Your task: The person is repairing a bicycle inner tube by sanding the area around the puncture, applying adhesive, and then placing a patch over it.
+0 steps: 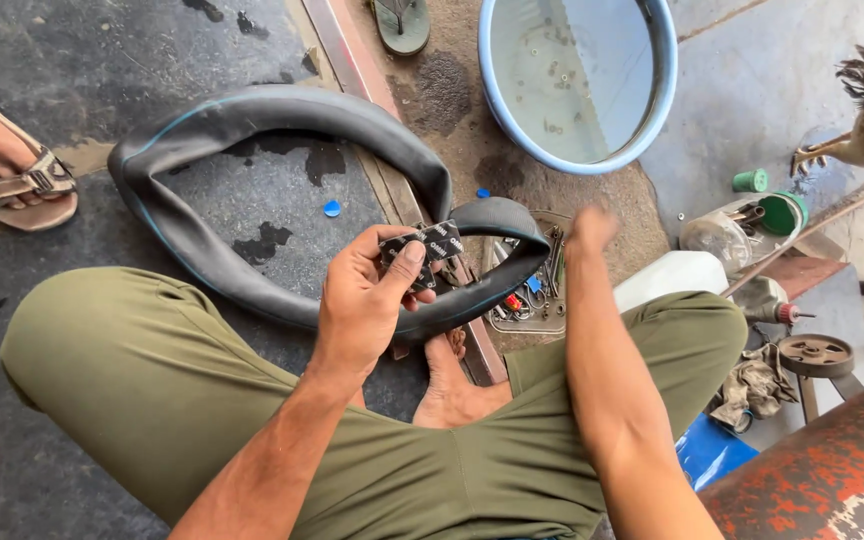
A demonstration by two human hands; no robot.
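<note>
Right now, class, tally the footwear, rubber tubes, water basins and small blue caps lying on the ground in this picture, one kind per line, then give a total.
Footwear: 2, a sandal worn on a foot at left and a flip-flop at the top edge
Black inner tube: 1
Blue water basin: 1
Small blue caps on the ground: 2
Total: 6

Dark, damp-stained concrete floor [92,70] underfoot, a metal rail [347,45] across it, daylight glinting off water in the blue basin [664,90].
</note>
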